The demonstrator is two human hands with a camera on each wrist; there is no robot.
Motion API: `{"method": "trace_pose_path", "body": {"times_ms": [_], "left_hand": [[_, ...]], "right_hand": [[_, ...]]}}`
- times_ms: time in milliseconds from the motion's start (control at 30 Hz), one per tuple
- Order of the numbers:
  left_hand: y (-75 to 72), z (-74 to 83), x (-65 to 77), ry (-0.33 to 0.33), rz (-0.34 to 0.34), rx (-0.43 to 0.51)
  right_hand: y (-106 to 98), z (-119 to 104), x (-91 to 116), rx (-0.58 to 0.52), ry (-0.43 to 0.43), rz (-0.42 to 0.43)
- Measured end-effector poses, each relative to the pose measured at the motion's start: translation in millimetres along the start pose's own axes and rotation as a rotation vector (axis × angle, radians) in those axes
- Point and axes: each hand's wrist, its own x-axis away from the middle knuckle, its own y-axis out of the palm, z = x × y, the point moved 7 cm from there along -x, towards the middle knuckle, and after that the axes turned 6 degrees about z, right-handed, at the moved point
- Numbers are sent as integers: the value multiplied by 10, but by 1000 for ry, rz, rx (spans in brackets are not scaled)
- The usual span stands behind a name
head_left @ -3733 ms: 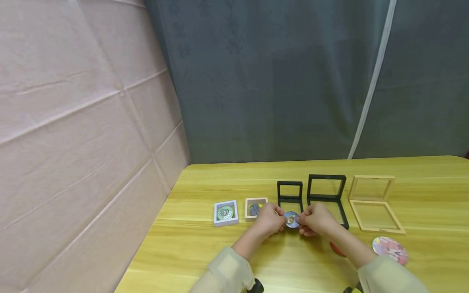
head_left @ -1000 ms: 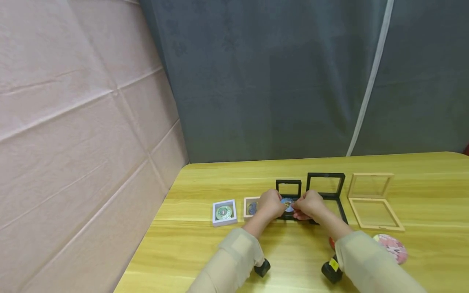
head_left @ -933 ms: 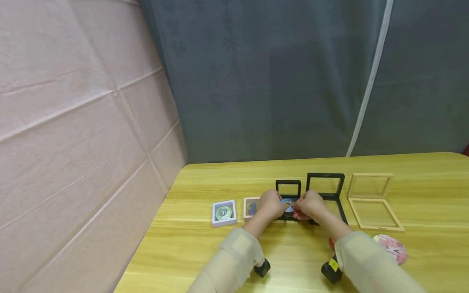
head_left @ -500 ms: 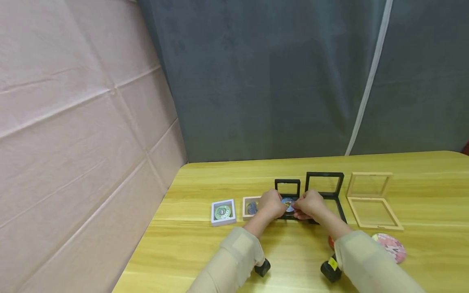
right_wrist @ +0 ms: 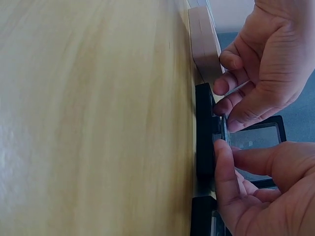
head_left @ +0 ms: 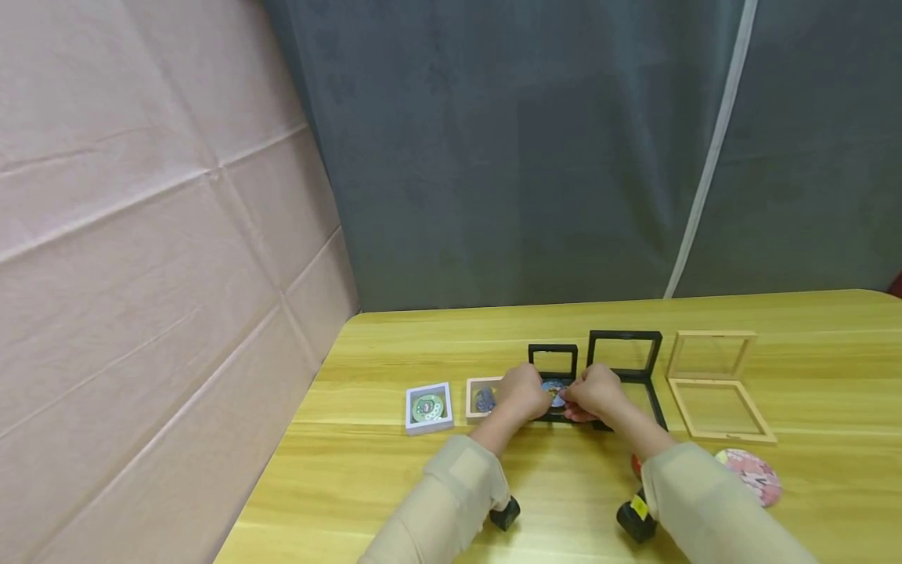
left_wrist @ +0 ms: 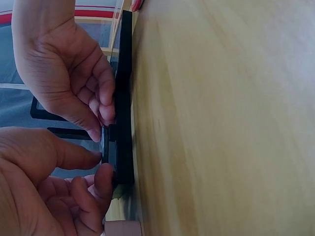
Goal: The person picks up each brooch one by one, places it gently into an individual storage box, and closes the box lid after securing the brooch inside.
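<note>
Both hands pinch a round blue badge (head_left: 553, 389) from opposite sides, low over the lower half of a small black display frame (head_left: 553, 347) whose lid stands up behind. My left hand (head_left: 523, 392) has the badge's left edge between thumb and curled fingers; my right hand (head_left: 597, 393) grips the right edge. Seen side-on in the left wrist view, the thin badge (left_wrist: 105, 142) sits right at the black frame's edge (left_wrist: 125, 152), thumbs on its upper face. In the right wrist view the fingertips meet along the same black frame (right_wrist: 204, 137). Part of the badge is hidden by fingers.
To the left lie a pale lilac frame (head_left: 430, 428) with a green badge and a beige frame (head_left: 474, 413) with a dark blue one. Rightward stand a larger open black frame (head_left: 625, 335) and an open wooden frame (head_left: 713, 334). Nearer lie a pink badge (head_left: 754, 479) and a partly hidden red item (head_left: 636, 465).
Since the oldest frame, both hands have carried the blue badge forward from in front of the small black frame to over its lower half. During the last second the hands have barely moved.
</note>
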Motion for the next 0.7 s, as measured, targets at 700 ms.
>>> {"method": "trace_pose_path", "body": {"times_ms": [700], "left_hand": [[11,0,-5,-48,-6,-37]], "right_hand": [[-10,14,-12,-11,27,28]]}}
